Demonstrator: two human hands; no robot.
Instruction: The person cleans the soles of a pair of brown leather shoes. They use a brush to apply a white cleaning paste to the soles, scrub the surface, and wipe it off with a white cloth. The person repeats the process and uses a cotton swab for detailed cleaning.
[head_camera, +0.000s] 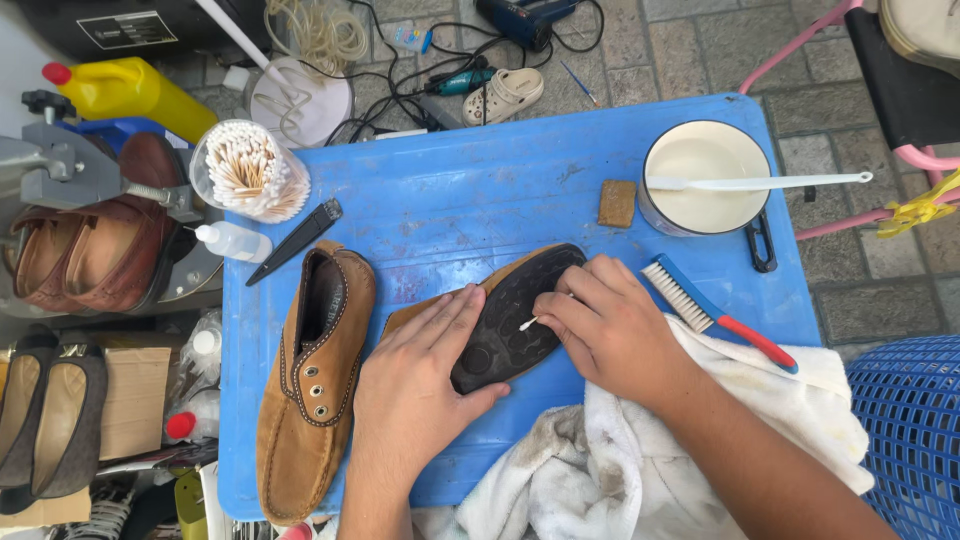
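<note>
Right hand pinching a cotton swab against the dark sole of the upturned tan shoe; left hand flat, open, pressing that shoe just beside it

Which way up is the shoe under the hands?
Sole up: the shoe shows its dark tread, steadied by the left hand; the right hand works it.

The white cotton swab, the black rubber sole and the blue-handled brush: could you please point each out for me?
white cotton swab (527, 323), head view, on its tip.
black rubber sole (505, 335), head view, mid-tread.
blue-handled brush (700, 303), head view, blue back beside the bristles.
</note>
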